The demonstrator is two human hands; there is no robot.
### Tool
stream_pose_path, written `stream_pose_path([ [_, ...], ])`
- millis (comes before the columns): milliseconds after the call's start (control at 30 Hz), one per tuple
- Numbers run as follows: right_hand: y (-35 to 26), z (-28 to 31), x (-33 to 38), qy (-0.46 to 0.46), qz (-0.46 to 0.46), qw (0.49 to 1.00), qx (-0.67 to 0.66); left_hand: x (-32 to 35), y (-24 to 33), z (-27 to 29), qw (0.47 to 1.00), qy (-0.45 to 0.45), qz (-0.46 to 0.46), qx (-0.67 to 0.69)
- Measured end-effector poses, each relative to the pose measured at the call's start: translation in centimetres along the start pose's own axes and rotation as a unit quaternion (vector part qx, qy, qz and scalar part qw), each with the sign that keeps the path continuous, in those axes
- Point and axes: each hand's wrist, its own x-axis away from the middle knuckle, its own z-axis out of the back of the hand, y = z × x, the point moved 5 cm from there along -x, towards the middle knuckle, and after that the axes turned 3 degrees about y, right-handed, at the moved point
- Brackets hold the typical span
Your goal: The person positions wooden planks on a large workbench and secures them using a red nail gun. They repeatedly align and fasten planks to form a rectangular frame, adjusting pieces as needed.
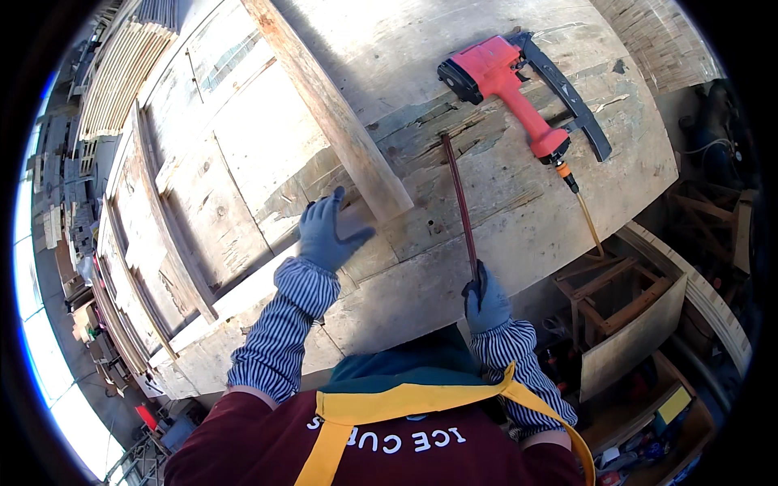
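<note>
Slim dark-red bar [459, 202], straight, slanted, just right of the wooden plank [326, 105], that plank long, brown, rough-faced, set diagonally.

A wooden plank [332, 109] blocks the way just ahead of the left grip [327, 236]. Between the 2 grips, the tabletop [405, 279] has room to slide across. A long red bar [461, 202] sticks out ahead of the right grip [488, 304]. Farther ahead, to its right, a red nail gun [496, 69] gets in the way.
</note>
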Motion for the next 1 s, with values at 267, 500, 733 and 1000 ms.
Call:
stream_pose_path([
  [267,-1.8,-0.5,-5.7,-0.160,0.137,0.917,0.338,0.7,2.1,-4.1,0.996,0.053,0.058,-0.050],
  [500,-10.1,-2.1,-12.5,-0.137,0.146,0.959,0.201,-0.3,3.3,-3.7,0.990,0.071,0.082,-0.094],
  [733,-12.1,-8.0,-13.3,-0.071,0.019,0.992,0.107,-0.7,0.9,-5.5,0.991,0.064,0.105,-0.059],
  [1000,-11.5,-8.5,-14.0,-0.077,0.046,0.989,0.114,-0.4,1.5,-4.9,0.992,0.071,0.092,-0.044],
])
